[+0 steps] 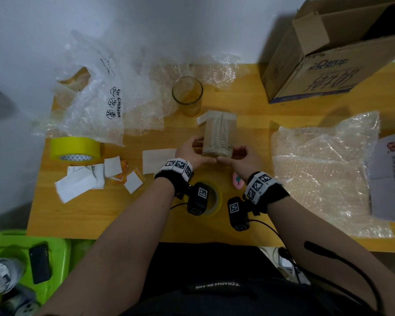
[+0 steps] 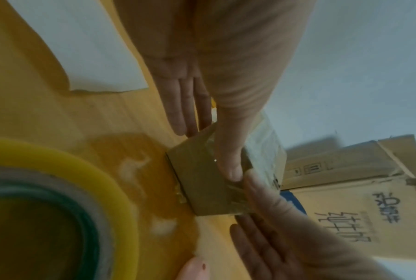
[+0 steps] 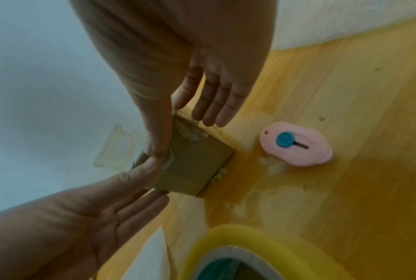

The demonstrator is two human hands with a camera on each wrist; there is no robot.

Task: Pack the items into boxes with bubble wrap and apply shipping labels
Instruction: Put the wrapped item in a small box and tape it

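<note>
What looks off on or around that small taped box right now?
The small taped box has a loose flap of tape sticking off its far left corner, and the tape at its near corners is wrinkled and ragged. Both thumbs press its near face, left hand and right hand. No shipping label on its top.

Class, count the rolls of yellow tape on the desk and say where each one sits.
2. One roll lies at the desk's left side, beside the air-cushion bags. The other sits at the near edge, mostly hidden under the wrists in the head view. More could lie under the wrap.
</note>
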